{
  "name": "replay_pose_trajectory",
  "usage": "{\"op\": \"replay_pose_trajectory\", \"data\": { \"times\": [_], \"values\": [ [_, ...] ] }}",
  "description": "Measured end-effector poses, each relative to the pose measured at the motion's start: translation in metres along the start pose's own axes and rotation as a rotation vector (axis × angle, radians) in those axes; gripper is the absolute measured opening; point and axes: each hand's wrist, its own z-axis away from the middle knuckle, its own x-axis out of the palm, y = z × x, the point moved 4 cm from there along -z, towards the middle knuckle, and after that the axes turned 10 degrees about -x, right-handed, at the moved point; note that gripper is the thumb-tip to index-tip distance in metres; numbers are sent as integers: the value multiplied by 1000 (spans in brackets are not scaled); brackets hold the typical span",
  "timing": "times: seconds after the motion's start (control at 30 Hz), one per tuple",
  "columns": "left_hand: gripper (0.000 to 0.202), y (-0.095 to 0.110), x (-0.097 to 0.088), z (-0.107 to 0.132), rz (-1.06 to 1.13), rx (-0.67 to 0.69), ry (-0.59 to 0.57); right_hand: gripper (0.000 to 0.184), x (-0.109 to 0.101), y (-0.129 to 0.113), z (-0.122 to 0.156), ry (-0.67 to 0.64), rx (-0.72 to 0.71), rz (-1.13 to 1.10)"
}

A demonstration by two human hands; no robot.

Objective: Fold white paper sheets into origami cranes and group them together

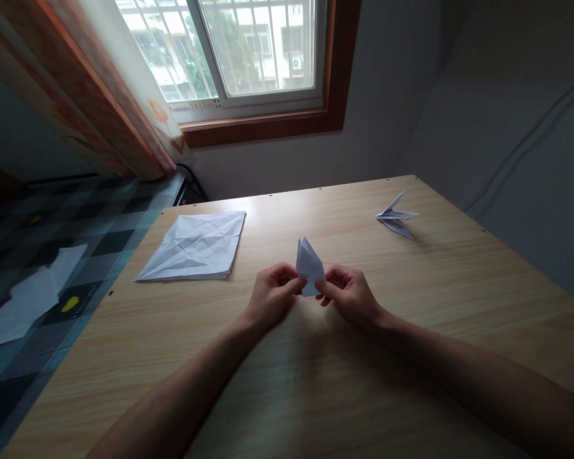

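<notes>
A small piece of folded white paper (309,264) is held upright over the middle of the wooden table, its two narrow points facing up and away from me. My left hand (278,290) pinches its lower left edge between thumb and fingers. On the other side, my right hand (348,292) grips the lower right edge the same way, thumb on the near face. The fingertips behind the paper are partly hidden.
Creased white paper sheets (196,245) lie flat at the table's (172,357) left. A folded paper piece (396,217) with spread points rests at the far right. Beyond the left edge, more white paper (33,296) lies on a checked cloth (9,217). A window (263,48) is behind.
</notes>
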Motion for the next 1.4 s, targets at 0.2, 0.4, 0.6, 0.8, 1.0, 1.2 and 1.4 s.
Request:
{"op": "replay_pose_trajectory", "data": {
  "times": [0.2,0.4,0.6,0.8,1.0,1.2,1.4],
  "values": [
    [29,2,4,5,-70,37,116,28,-5,0,1,121,-36,160],
    [29,5,15,16,-267,65,79,24,-5,-9,8,156,-248,394],
    [34,1,15,16,-231,112,-27,22,4,-17,9,-9,-429,391],
    [30,-3,14,12,-108,137,-102,28,4,-14,3,-89,-408,262],
    [31,-4,13,9,-24,85,-129,25,3,-8,1,-105,-333,146],
    [23,2,6,8,-51,112,57,25,-6,5,-2,46,-193,101],
    [38,5,4,6,-25,106,108,40,-8,11,-5,114,-101,-36]
  ]
}}
